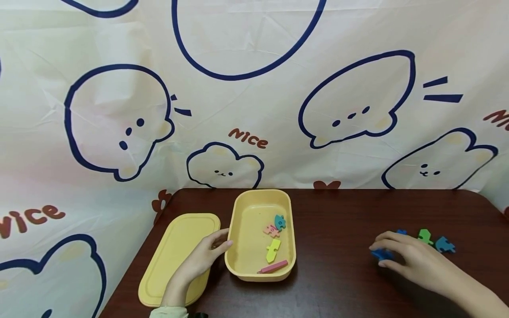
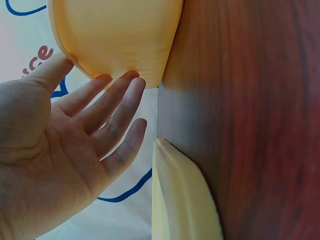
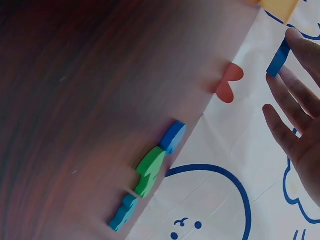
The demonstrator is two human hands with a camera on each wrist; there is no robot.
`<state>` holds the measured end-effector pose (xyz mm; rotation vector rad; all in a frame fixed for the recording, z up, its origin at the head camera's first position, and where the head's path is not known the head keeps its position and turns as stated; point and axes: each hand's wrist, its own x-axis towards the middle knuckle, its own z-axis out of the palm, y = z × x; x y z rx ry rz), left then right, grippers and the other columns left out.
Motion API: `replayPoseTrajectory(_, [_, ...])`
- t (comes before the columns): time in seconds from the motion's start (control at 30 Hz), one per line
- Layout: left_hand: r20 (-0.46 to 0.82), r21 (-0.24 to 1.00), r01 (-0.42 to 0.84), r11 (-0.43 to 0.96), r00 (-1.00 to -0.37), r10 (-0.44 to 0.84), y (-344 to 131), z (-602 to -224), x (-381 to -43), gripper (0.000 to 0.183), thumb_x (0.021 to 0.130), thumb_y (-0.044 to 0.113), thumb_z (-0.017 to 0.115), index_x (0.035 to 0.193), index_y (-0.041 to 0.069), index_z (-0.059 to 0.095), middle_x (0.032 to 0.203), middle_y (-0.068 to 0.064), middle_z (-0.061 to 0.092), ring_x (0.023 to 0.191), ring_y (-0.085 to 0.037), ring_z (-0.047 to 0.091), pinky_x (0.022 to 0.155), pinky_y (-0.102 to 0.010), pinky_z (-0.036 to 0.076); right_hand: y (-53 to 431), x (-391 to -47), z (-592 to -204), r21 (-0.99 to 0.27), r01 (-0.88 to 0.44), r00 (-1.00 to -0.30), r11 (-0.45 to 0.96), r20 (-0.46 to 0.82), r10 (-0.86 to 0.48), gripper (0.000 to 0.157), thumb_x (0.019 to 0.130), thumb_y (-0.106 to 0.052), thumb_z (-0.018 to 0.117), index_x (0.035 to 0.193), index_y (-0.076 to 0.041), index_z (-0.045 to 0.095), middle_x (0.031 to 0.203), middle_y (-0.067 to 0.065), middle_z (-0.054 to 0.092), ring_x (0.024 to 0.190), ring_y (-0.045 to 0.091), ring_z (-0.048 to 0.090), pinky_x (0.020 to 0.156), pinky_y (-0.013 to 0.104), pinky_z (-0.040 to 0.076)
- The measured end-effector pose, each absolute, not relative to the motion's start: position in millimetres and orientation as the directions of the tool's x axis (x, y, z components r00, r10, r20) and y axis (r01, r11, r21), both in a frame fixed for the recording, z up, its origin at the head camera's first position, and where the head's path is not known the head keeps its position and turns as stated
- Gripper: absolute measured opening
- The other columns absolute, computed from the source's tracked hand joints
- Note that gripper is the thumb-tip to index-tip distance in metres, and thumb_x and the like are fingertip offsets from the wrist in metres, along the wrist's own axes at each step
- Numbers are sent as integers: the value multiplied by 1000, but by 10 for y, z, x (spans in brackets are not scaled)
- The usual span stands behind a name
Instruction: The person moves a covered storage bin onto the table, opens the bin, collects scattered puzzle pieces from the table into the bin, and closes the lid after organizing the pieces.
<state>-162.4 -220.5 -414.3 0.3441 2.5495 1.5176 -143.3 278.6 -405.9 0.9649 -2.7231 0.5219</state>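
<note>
My left hand (image 1: 200, 255) grips the left rim of a yellow plastic box (image 1: 232, 266), thumb at the rim and fingertips against the outer wall. Inside the box lie a teal puzzle piece (image 1: 280, 222), a pink one (image 1: 271, 230), a yellow one (image 1: 273, 250) and a pink crayon-shaped stick (image 1: 273, 266). On the right, my right hand (image 1: 415, 258) pinches a blue puzzle piece (image 3: 278, 59) between thumb and fingers, raised off the table in the right wrist view. Behind that hand lie another blue piece (image 3: 173, 136), a green one (image 3: 150, 171) and a teal one (image 3: 123, 212).
A yellow lid (image 1: 175, 247) lies flat on the dark wooden table (image 1: 330, 247), left of the box and partly under my left forearm. A white cloth with cartoon drawings (image 1: 278, 168) hangs along the table's back and left edges.
</note>
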Motion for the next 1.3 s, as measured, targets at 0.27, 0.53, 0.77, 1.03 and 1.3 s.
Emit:
replayPoseTrajectory(0.27, [-17,874,110,473,-967,256,-2201,-4153,-1626,48,102,19,58,143,-5,47,133,-21,58,121,-33,55,98,-48,45,2627,-1437,-3961,-266,-642,-763,719,321,-562,34,80,-16,84,110,-27,72,110,-14,61,90,3,61,71,24,55])
replayPoseTrajectory(0.53, [-12,875,120,470,-963,269,-2202,-4156,-1633,48,102,19,57,143,-4,47,133,-21,58,122,-33,55,99,-49,44,2431,-1473,-3895,-249,-688,-721,682,346,-601,36,80,-15,83,111,-28,71,111,-14,60,92,4,60,72,25,55])
replayPoseTrajectory(0.77, [-10,872,119,475,-965,261,-2205,-4164,-1635,48,102,19,58,143,-5,48,132,-20,59,121,-33,56,99,-49,44,2302,-1505,-3877,-274,-714,-696,644,377,-611,38,80,-12,83,112,-29,71,111,-15,60,92,3,60,72,25,54])
replayPoseTrajectory(1.03, [-10,873,122,473,-964,266,-2205,-4164,-1639,47,102,18,58,143,-4,48,132,-20,59,121,-32,56,99,-48,44,2175,-1547,-3874,-308,-721,-690,620,396,-605,41,79,-11,83,113,-29,70,113,-14,60,94,4,60,73,25,54])
replayPoseTrajectory(1.3, [-13,873,114,474,-967,256,-2198,-4170,-1649,48,102,19,58,142,-5,48,132,-20,59,120,-33,56,99,-48,44,2006,-1569,-3820,-382,-679,-734,627,323,-598,37,82,-12,82,113,-29,71,115,-11,61,97,7,60,78,28,56])
